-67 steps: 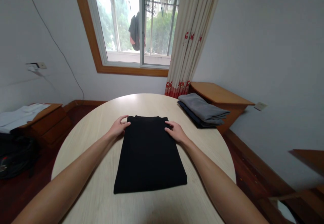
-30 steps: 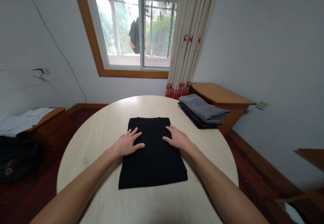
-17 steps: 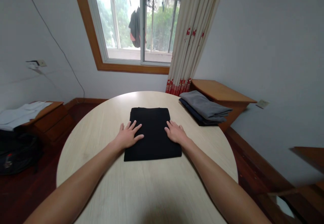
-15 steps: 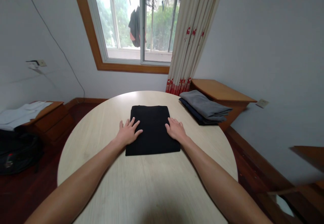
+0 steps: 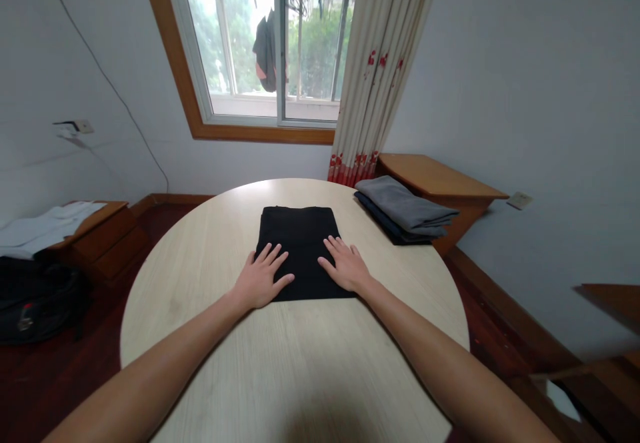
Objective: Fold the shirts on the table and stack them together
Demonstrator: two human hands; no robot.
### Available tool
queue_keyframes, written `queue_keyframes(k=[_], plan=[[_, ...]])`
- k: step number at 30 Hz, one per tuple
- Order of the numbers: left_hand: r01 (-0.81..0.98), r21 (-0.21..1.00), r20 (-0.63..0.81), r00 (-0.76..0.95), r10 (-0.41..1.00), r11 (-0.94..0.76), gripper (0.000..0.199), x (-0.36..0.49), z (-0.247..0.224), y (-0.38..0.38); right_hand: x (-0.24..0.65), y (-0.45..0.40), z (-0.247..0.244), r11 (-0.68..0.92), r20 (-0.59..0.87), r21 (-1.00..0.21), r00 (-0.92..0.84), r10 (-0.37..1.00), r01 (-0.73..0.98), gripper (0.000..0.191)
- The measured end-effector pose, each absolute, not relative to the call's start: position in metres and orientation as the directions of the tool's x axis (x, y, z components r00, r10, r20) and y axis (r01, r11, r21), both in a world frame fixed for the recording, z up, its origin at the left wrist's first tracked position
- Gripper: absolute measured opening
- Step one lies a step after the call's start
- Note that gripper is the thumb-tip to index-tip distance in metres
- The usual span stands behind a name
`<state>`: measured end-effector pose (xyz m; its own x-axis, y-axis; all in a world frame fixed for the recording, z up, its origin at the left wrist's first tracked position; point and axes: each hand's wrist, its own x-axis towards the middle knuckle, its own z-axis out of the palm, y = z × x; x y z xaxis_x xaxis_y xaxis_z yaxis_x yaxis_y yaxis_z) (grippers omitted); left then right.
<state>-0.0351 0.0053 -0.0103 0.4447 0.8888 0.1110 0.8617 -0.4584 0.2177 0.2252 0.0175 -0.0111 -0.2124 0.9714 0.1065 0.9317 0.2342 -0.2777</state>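
A black folded cloth (image 5: 305, 249) lies flat on the round light-wood table (image 5: 190, 263). On its near left part rests my left hand (image 5: 263, 277), palm down with the fingers spread. My right hand (image 5: 346, 264) lies on the cloth's right edge, its fingers also apart and stretched out. Neither hand grips anything. At the table's far right edge sits a stack of folded clothes, a grey one (image 5: 405, 206) on top of dark ones (image 5: 383, 219).
Behind the table are a window (image 5: 280, 49), a curtain (image 5: 385, 63) and a wooden cabinet (image 5: 435, 176). To the left stand a low drawer unit (image 5: 105, 236) with white papers or cloth on it and a black bag (image 5: 40, 303) on the floor.
Both hands have shifted inward over the black cloth, the left one also closer to its near edge. The cloth's near edge sits slightly farther from me. The clothes stack has stayed put.
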Motion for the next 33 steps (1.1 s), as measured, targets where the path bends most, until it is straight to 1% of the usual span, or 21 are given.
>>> queue_keyframes(k=[3,5,7,10,12,15,16,18,21,23,25,27,28,29,31,33], plan=[[0.884,0.269,0.040,0.388,0.921,-0.384,0.069,-0.054,-0.002,0.019,0.246,0.025,-0.011,0.176,0.081,-0.314,-0.159,0.984,0.933,0.059],[0.862,0.333,-0.014,0.410,0.912,-0.383,0.064,-0.072,0.001,0.030,0.258,0.030,-0.011,0.177,0.086,-0.351,-0.156,0.984,0.920,0.053],[0.812,0.410,-0.029,0.466,0.884,-0.415,0.059,-0.093,0.004,0.040,0.270,0.033,-0.009,0.222,0.109,-0.399,-0.195,0.975,0.889,0.048],[0.737,0.483,0.036,0.523,0.851,-0.473,0.053,-0.115,0.008,0.047,0.286,0.034,-0.005,0.347,0.155,-0.468,-0.311,0.938,0.813,0.052],[0.716,0.485,0.048,0.552,0.832,-0.503,0.057,-0.120,0.011,0.045,0.292,0.032,-0.002,0.402,0.156,-0.514,-0.378,0.912,0.758,0.057],[0.690,0.455,-0.004,0.634,0.773,-0.563,0.068,-0.113,0.015,0.039,0.294,0.028,0.003,0.443,0.125,-0.564,-0.458,0.880,0.697,0.057],[0.680,0.445,-0.019,0.658,0.753,-0.583,0.069,-0.109,0.016,0.037,0.293,0.028,0.004,0.457,0.124,-0.569,-0.478,0.870,0.684,0.055],[0.665,0.439,-0.022,0.681,0.732,-0.605,0.063,-0.103,0.017,0.035,0.290,0.028,0.005,0.477,0.150,-0.573,-0.487,0.860,0.667,0.048],[0.644,0.470,0.041,0.667,0.744,-0.603,0.048,-0.103,0.020,0.036,0.288,0.028,0.008,0.484,0.230,-0.601,-0.442,0.867,0.636,0.036],[0.600,0.536,0.094,0.657,0.748,-0.594,0.041,-0.107,0.027,0.035,0.290,0.027,0.013,0.489,0.268,-0.652,-0.427,0.864,0.580,0.028],[0.515,0.642,0.137,0.651,0.746,-0.567,0.033,-0.111,0.037,0.033,0.295,0.025,0.018,0.487,0.268,-0.719,-0.449,0.852,0.496,0.020],[0.411,0.767,0.175,0.605,0.777,-0.493,0.023,-0.111,0.044,0.032,0.298,0.026,0.021,0.453,0.244,-0.792,-0.467,0.850,0.411,0.019],[0.359,0.824,0.190,0.552,0.811,-0.438,0.021,-0.108,0.046,0.032,0.298,0.029,0.021,0.423,0.239,-0.825,-0.449,0.861,0.374,0.024],[0.306,0.874,0.202,0.478,0.854,-0.378,0.024,-0.103,0.046,0.035,0.296,0.033,0.019,0.388,0.241,-0.856,-0.401,0.884,0.341,0.031],[0.199,0.944,0.201,0.290,0.936,-0.265,0.037,-0.089,0.038,0.043,0.288,0.044,0.012,0.312,0.255,-0.903,-0.217,0.942,0.294,0.045],[0.105,0.982,0.144,0.114,0.983,-0.156,0.050,-0.074,0.025,0.054,0.277,0.055,0.001,0.240,0.243,-0.923,-0.028,0.970,0.300,0.053]])
